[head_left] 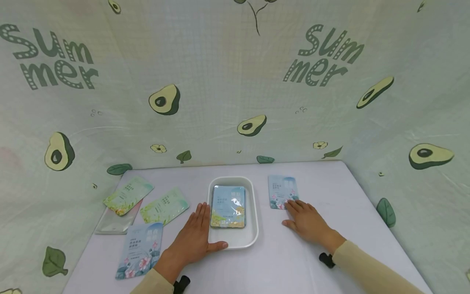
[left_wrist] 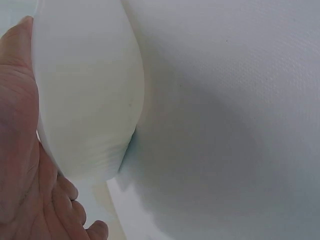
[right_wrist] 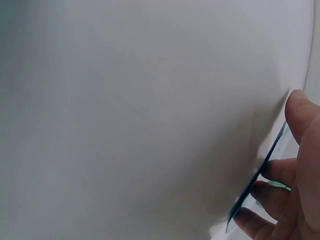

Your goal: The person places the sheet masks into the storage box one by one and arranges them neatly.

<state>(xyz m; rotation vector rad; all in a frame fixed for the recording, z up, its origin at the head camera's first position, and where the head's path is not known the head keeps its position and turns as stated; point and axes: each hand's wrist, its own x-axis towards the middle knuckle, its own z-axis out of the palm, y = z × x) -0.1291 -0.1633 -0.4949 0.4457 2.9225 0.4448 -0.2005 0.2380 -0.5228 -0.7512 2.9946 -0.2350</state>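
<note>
A white rectangular tray (head_left: 252, 220) lies in the middle of the table, with a blue and yellow sachet (head_left: 228, 206) inside, apparently on a small stack. My left hand (head_left: 193, 236) lies flat along the tray's left side, fingers straight and thumb across its near left corner. In the left wrist view the thumb and palm lie against the wall of the tray (left_wrist: 90, 95). To the right of the tray is a light blue flowered sachet (head_left: 281, 188). My right hand (head_left: 308, 222) touches its near right corner with extended fingertips, thumb apart. The right wrist view shows this sachet (right_wrist: 252, 182) edge-on against the fingertips.
At the left, two green sachets (head_left: 128, 195) (head_left: 165, 206) lie askew, the first overlapping a clear plastic packet (head_left: 114, 222). Nearer stands out a larger blue flowered pouch (head_left: 141, 249) beside my left wrist. A printed avocado cloth (head_left: 209, 102) hangs behind the white table (head_left: 290, 261).
</note>
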